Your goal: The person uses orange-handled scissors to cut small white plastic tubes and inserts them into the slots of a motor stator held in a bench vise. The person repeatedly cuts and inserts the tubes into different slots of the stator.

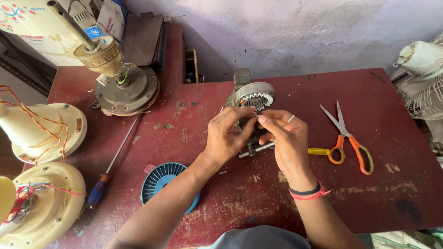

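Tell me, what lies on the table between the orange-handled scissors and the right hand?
In the head view, a yellow tool handle lies between the scissors and the right hand.

Orange scissors (349, 140), blue fan blade (162, 180), screwdriver (107, 171)

Grey toothed motor stator (254, 97) — upright, mid-table (369, 184)

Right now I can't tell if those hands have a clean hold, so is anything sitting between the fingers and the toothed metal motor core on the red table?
Nothing visible does. The left hand and right hand both rest their fingers directly on the motor core. The scissors lie apart, to the right.
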Demonstrator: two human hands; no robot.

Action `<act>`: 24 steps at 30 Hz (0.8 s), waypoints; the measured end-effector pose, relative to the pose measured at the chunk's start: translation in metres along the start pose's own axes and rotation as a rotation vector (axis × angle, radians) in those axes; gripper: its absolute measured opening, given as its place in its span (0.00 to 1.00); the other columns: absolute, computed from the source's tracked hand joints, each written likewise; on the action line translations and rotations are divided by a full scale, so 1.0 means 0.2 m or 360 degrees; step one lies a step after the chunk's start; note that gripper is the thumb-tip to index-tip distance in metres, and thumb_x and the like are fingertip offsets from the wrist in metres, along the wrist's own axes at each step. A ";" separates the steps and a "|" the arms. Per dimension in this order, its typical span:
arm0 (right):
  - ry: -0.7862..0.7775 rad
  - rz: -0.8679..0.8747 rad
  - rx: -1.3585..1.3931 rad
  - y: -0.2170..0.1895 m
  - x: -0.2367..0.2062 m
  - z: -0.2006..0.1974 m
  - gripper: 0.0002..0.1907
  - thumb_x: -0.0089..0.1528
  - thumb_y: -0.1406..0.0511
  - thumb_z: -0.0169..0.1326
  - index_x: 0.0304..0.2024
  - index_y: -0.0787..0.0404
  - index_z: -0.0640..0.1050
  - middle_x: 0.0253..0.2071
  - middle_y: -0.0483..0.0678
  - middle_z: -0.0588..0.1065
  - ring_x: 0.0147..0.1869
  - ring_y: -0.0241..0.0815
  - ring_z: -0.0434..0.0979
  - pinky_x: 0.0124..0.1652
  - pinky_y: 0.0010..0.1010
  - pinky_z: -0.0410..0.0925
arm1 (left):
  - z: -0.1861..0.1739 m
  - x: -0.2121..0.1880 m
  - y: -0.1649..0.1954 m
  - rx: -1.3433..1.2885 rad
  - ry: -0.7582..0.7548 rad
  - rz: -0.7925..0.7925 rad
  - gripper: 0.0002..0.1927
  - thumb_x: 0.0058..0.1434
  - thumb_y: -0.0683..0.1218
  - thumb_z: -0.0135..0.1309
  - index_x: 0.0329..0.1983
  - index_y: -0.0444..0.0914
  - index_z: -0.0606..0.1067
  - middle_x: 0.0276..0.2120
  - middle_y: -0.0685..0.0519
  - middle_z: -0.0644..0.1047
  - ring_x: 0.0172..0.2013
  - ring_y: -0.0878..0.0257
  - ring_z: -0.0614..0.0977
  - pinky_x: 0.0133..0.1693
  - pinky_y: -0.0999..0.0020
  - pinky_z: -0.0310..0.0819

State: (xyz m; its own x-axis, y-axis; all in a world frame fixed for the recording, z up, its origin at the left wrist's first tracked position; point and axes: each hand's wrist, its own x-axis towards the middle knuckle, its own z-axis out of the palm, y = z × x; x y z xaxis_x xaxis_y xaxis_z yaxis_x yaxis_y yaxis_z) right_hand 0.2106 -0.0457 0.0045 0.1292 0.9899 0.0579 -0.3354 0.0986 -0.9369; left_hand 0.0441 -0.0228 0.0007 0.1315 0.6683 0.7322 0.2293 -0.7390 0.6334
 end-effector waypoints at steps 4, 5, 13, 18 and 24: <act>-0.0030 -0.0003 0.0071 0.02 0.01 -0.02 0.08 0.63 0.70 0.61 0.43 0.70 0.80 0.38 0.51 0.80 0.40 0.37 0.80 0.32 0.25 0.73 | 0.00 0.01 0.01 0.0034 0.0006 0.0126 0.16 0.61 0.36 0.64 0.52 0.36 0.77 0.43 0.50 0.83 0.43 0.59 0.86 0.40 0.67 0.82; -0.0034 0.0010 0.0101 0.03 0.01 -0.02 0.08 0.63 0.70 0.61 0.43 0.70 0.80 0.38 0.51 0.80 0.40 0.37 0.80 0.32 0.26 0.73 | 0.00 0.01 0.02 0.0027 -0.0009 0.0049 0.16 0.60 0.36 0.64 0.51 0.36 0.77 0.42 0.50 0.83 0.42 0.59 0.86 0.36 0.69 0.81; -0.0115 0.0268 0.0408 0.06 0.03 -0.08 0.06 0.65 0.69 0.58 0.43 0.66 0.81 0.38 0.49 0.79 0.42 0.37 0.78 0.36 0.28 0.71 | -0.02 0.02 0.02 -0.0049 -0.0068 0.0023 0.17 0.62 0.36 0.63 0.54 0.35 0.76 0.42 0.49 0.83 0.43 0.58 0.88 0.44 0.67 0.84; -0.0115 0.0379 0.0414 0.04 0.03 -0.08 0.06 0.65 0.68 0.57 0.42 0.65 0.80 0.38 0.48 0.79 0.41 0.37 0.77 0.34 0.28 0.70 | -0.01 0.01 0.03 -0.0043 -0.0045 0.0074 0.18 0.62 0.36 0.63 0.55 0.35 0.75 0.41 0.50 0.83 0.42 0.59 0.88 0.45 0.67 0.83; -0.0088 0.0455 0.0387 0.02 0.04 -0.07 0.06 0.64 0.68 0.56 0.42 0.64 0.80 0.38 0.47 0.79 0.41 0.36 0.77 0.34 0.27 0.68 | -0.01 0.00 0.02 0.0051 -0.0059 0.0091 0.17 0.61 0.38 0.64 0.54 0.36 0.76 0.38 0.50 0.83 0.39 0.59 0.87 0.43 0.67 0.82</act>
State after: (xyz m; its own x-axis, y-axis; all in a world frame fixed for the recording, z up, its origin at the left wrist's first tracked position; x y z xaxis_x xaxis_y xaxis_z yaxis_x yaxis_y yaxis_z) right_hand 0.2232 -0.0390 -0.0033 -0.0499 0.9843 -0.1694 -0.5632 -0.1678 -0.8091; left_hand 0.0425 -0.0251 0.0044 0.1806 0.6282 0.7568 0.2509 -0.7734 0.5821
